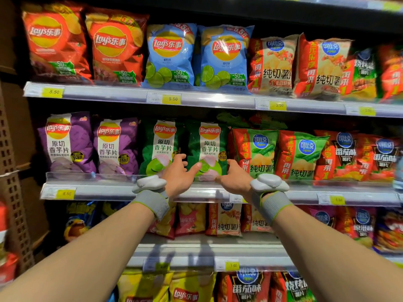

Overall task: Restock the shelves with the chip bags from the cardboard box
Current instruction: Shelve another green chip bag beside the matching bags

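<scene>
Green chip bag (208,149) stood upright on middle shelf (209,191), second of two green bags, just left of red-green cucumber bags (255,153). Its lower edges are touched by both hands: left hand (177,174) with fingers spread against its left side, right hand (234,176) curled on its right corner. Purple bags (67,142) are seen further left.

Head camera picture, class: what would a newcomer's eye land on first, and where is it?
First, the two bare hands at centre: the left hand and right hand reach to a dark green chip bag on the middle shelf. Next, the bright red and blue bags along the top shelf.
</scene>
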Tool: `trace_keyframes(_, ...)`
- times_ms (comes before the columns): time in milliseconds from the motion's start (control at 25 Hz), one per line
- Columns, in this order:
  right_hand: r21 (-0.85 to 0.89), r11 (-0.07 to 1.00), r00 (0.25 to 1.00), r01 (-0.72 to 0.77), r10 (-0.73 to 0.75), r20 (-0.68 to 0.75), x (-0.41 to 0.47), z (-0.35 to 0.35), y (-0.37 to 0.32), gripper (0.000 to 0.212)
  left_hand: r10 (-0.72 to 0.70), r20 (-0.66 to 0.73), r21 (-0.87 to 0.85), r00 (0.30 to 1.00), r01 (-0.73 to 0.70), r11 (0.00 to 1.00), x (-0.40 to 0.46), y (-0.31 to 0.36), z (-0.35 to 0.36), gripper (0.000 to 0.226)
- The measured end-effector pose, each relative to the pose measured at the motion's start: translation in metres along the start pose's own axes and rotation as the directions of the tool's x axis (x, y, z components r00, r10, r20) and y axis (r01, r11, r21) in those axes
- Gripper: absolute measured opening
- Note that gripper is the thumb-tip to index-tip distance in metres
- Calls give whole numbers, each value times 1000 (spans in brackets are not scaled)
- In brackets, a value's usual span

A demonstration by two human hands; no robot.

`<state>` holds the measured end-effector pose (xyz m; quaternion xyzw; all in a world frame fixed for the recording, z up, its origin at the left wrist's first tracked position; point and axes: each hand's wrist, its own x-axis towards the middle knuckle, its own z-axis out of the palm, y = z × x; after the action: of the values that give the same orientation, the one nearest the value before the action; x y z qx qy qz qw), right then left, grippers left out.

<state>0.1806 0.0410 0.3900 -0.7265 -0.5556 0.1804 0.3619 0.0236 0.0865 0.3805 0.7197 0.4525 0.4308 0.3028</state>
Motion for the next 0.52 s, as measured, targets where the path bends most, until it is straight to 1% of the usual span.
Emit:
trace_keyframes(120,-42,999,1000,-5,5,12,-16,7,4,73,-11,3,8,1000,11,1000,-15,-8,5,72)
trace_keyframes(200,-57,998,1000,-8,9,22,-25,16,11,74,-30,5,16,1000,30,999,-27,-20,8,70)
trace_keyframes(320,-41,999,998,-36,38,48,-39,41,35,72,-95,56,5,994,95,995,-47,-52,19,66)
trace_keyframes(440,-62,995,994,-81,85,72,-52,65,59,64,-156,81,37,984,153,987,-66,-83,35,64)
trace_keyframes(520,-52,992,988,-115,119,101,-56,84,78,67,-193,86,39,977,190,981,-77,-105,46,62)
